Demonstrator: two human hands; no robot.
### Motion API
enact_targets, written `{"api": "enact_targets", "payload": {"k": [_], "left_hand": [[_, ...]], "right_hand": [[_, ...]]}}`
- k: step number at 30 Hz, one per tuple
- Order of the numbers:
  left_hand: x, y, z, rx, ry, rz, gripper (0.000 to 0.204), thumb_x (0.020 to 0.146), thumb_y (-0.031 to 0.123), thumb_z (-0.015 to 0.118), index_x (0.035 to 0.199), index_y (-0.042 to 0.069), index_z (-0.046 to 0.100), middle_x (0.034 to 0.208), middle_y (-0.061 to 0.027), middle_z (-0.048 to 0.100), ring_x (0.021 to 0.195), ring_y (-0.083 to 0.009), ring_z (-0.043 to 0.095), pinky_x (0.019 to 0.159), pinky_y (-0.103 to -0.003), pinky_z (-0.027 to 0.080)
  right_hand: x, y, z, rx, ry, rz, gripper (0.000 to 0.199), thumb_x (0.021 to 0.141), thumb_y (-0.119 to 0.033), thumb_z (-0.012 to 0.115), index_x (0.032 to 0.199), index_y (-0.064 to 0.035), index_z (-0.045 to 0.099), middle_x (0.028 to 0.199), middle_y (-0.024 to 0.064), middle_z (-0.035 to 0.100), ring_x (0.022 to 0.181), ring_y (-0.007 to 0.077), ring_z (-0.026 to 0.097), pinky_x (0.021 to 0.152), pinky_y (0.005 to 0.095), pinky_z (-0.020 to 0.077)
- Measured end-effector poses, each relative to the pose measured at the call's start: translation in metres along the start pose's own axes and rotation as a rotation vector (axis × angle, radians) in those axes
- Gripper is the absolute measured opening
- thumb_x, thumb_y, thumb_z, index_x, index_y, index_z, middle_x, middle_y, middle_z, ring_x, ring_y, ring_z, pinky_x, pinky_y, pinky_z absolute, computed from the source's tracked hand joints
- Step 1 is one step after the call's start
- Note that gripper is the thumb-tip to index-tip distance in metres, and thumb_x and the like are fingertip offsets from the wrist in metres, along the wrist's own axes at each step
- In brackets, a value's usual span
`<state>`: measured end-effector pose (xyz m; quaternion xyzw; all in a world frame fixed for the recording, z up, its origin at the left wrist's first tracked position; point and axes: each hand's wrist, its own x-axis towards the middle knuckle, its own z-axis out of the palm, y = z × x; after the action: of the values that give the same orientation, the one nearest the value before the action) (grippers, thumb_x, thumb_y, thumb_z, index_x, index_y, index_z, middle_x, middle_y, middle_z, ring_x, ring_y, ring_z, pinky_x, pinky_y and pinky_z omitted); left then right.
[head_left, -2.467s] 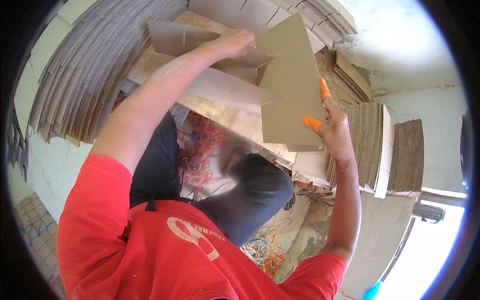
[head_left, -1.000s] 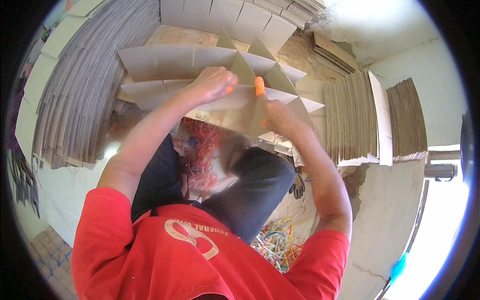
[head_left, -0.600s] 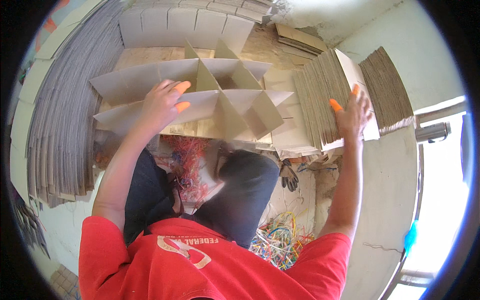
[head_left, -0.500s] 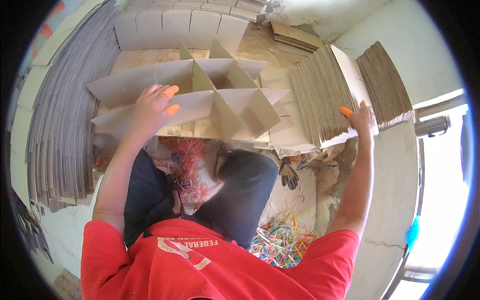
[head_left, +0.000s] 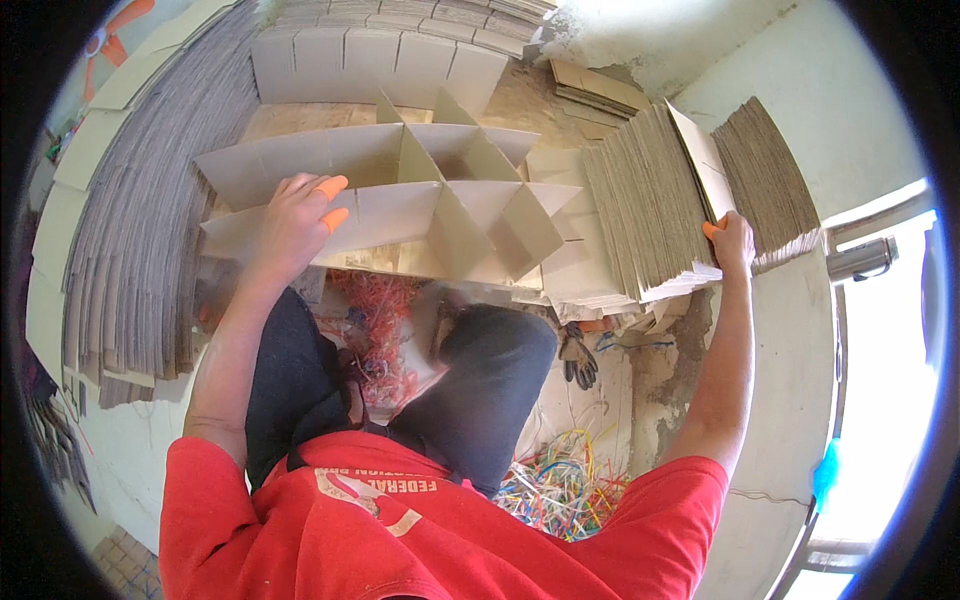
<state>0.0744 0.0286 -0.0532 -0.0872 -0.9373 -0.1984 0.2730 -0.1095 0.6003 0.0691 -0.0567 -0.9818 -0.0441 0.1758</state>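
A partly interlocked cardboard divider grid (head_left: 470,205) stands on the work surface in front of me, its long strips crossed by slanting short ones. My left hand (head_left: 298,222) grips the top edge of its nearest long strip (head_left: 385,212). Orange covers sit on the thumb and a finger of that hand. Over on the right, my right hand (head_left: 733,243) pinches the near end of a pale slotted cardboard strip (head_left: 703,155). That strip leans between a thick row of upright strips (head_left: 640,200) and a browner row (head_left: 765,185). The right fingertips are partly hidden.
A tall bank of stacked cardboard (head_left: 150,200) runs along the left. Slotted strips (head_left: 375,65) stand at the back, and flat pieces (head_left: 597,85) lie at the back right. Below are red plastic shreds (head_left: 378,335), colourful straps (head_left: 570,490) and a glove (head_left: 578,360).
My right hand has closed on the pale strip's near end; its fingers were more spread before. The left hand stays on the grid's near strip. The whole view has shifted slightly.
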Motion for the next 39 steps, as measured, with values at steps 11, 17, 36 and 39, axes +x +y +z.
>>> {"api": "enact_targets", "payload": {"k": [11, 17, 36, 39], "left_hand": [[-0.018, -0.015, -0.003, 0.079, -0.014, 0.022, 0.045, 0.077, 0.019, 0.073, 0.118, 0.004, 0.06, 0.114, -0.0118, 0.065, 0.11, -0.0288, 0.056, 0.094, -0.04, 0.043], [-0.016, -0.027, 0.017, 0.027, -0.096, -0.041, 0.038, 0.08, 0.014, 0.069, 0.116, 0.006, 0.062, 0.109, -0.0103, 0.066, 0.104, -0.0277, 0.057, 0.089, -0.04, 0.044], [-0.003, -0.05, 0.056, -0.103, -0.061, -0.12, 0.025, 0.073, -0.002, 0.06, 0.092, 0.009, 0.071, 0.079, -0.016, 0.063, 0.079, -0.0364, 0.062, 0.067, -0.047, 0.05], [-0.003, -0.05, 0.052, -0.11, -0.054, -0.109, 0.026, 0.072, -0.003, 0.059, 0.092, 0.009, 0.07, 0.078, -0.0167, 0.062, 0.077, -0.0371, 0.063, 0.065, -0.048, 0.05]], "right_hand": [[-0.003, -0.064, -0.062, 0.103, 0.833, -0.46, 0.04, 0.094, -0.014, 0.056, 0.132, -0.0138, 0.048, 0.086, 0.0131, 0.068, 0.077, 0.0278, 0.065, 0.069, 0.0407, 0.054], [-0.081, -0.218, -0.131, 0.837, 0.016, -0.409, 0.061, 0.085, 0.003, 0.064, 0.142, -0.0103, 0.047, 0.107, 0.008, 0.07, 0.088, 0.0096, 0.064, 0.076, 0.0242, 0.0535], [-0.101, -0.379, -0.051, 1.041, -0.541, -0.688, 0.06, 0.077, 0.011, 0.067, 0.134, 0.003, 0.051, 0.117, 0.0101, 0.067, 0.094, 0.0038, 0.055, 0.084, 0.0206, 0.0468], [-0.104, -0.392, -0.041, 0.994, -0.574, -0.76, 0.062, 0.078, 0.014, 0.063, 0.137, 0.006, 0.046, 0.122, 0.0087, 0.063, 0.105, 0.0095, 0.058, 0.089, 0.0233, 0.0473]]}}
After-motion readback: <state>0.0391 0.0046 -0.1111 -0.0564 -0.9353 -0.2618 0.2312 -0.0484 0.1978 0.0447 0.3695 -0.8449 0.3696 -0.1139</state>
